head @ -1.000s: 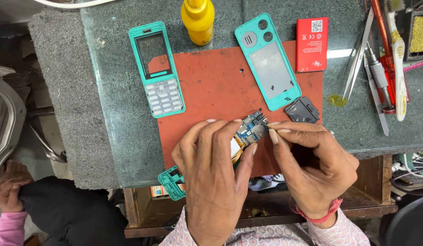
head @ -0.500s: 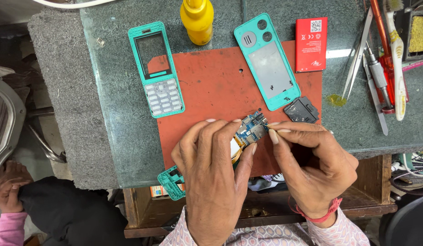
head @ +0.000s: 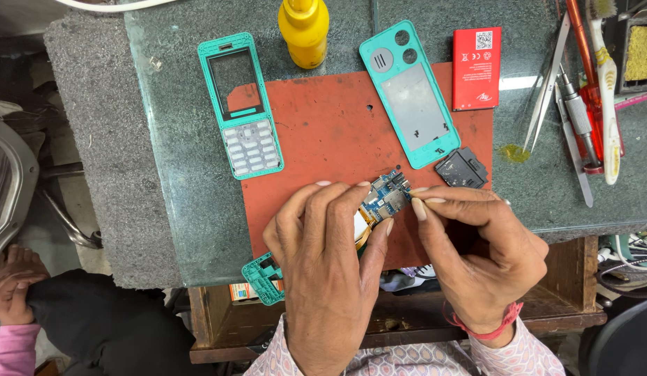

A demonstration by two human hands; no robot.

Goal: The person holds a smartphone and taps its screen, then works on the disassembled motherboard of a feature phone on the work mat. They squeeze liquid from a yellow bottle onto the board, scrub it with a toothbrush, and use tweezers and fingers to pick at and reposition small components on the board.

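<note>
My left hand grips a small blue phone circuit board over the near edge of a red work mat. An orange flex strip hangs from the board under my fingers. My right hand pinches the board's right edge with thumb and forefinger. A teal front frame with a grey keypad lies at the mat's left. A teal back cover lies at the upper right. A small black part sits just beyond my right fingertips.
A yellow bottle stands at the back. A red battery, tweezers, screwdrivers and a toothbrush lie at the right. A teal frame piece hangs at the table's front edge. Another person's hands are at lower left.
</note>
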